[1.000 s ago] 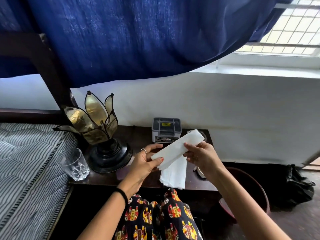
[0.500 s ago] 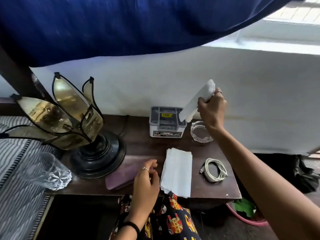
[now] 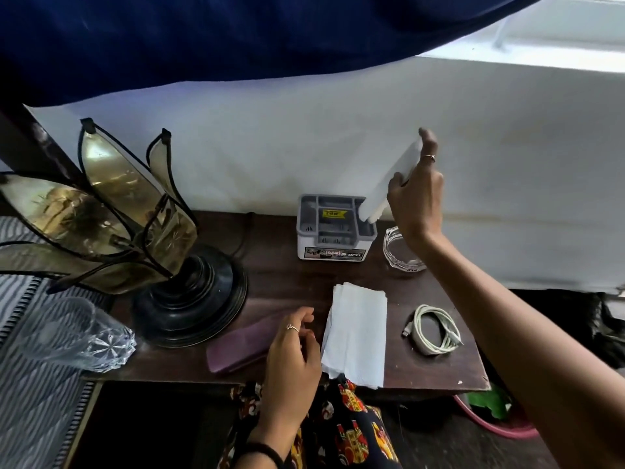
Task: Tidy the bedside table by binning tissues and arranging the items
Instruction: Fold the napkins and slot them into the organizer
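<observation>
While left hand hangs relaxed, right hand fingers pinch folded tissue.

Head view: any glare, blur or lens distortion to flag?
Head view: window top right blown out; wide-angle bends the lamp and stretches the drinking glass at left; right hand and its folded tissue slightly soft; table centre sharp.

A folded white tissue stands tilted at upper right of centre, its lower end over the grey organiser box. A flat stack of folded tissues lies at lower centre on the counter, overhanging its front edge, left of a coiled white cable.
</observation>
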Motion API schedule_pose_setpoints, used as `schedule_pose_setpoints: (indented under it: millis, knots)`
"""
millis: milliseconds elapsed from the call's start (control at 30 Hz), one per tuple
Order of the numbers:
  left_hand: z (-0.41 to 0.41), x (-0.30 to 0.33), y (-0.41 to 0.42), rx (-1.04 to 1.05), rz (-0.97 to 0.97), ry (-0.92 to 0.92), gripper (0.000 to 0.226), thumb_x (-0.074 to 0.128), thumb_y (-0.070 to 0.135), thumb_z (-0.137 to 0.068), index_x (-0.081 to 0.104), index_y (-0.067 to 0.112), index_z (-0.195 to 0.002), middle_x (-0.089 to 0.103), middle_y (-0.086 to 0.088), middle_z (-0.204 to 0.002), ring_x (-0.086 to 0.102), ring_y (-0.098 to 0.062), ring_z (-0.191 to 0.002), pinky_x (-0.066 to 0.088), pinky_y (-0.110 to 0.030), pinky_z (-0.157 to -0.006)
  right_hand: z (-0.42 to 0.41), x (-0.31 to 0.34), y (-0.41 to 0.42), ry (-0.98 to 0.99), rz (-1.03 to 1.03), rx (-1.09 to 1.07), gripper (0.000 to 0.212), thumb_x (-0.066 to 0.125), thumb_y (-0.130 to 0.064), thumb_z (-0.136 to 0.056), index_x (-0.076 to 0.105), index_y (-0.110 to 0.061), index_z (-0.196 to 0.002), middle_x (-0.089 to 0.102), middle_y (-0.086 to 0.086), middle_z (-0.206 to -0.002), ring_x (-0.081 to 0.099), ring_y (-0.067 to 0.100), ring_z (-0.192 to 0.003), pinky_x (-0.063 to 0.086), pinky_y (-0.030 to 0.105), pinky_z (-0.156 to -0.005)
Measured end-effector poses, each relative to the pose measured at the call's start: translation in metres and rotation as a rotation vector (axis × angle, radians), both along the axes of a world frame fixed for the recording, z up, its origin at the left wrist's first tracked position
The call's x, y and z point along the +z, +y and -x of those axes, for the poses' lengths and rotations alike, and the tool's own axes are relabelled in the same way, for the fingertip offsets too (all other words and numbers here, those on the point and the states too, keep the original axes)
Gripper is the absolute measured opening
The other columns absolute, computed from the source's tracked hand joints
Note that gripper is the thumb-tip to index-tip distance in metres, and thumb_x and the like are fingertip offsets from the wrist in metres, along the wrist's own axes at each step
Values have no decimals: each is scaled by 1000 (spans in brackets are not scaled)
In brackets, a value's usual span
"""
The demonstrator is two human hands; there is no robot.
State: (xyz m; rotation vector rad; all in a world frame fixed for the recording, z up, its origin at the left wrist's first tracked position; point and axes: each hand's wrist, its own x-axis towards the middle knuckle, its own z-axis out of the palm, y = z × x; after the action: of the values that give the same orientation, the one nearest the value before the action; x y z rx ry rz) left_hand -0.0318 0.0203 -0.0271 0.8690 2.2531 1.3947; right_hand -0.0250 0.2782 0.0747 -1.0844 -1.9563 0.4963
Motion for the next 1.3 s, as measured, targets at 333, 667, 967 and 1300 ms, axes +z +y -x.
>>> schedule_pose_setpoints:
  millis: [333,667,967,1300]
  knots:
    - [-2,2,-1,-18,0,34,34,52,7,-91,53,24,-120,54,17,-111,53,-1,-105,42,-7,-80,12,-6,-8,-117,-37,172,50,44,3,-84,41,-13,-131,61,17,-77,56,35,-70,45,40,-62]
    - [-1,-1,-2,-69,31,64,35,49,9,-92,51,25,-123,54,15,-114,52,0,-107,38,1,-80,-9,-22,-21,-303,129,176,49,42,-33,-97,33,-30,-145,61,15,-124,56,33,-114,47,42,-87]
    - [-5,-3,4,-142,114,-35,32,46,17,-95,50,27,-126,51,11,-120,52,-8,-109,47,-25,-91,-109,-74,-119,-229,565,34,20,58,-13,-86,65,-5,-103,71,8,-90,65,21,-87,44,25,-72]
    - [-18,5,28,-148,315,-90,37,48,14,-92,49,14,-130,49,-4,-137,44,-17,-126,33,-26,-103,-117,-99,-154,-312,763,-58,27,61,-14,-78,57,-1,-101,64,17,-98,60,33,-96,51,39,-80]
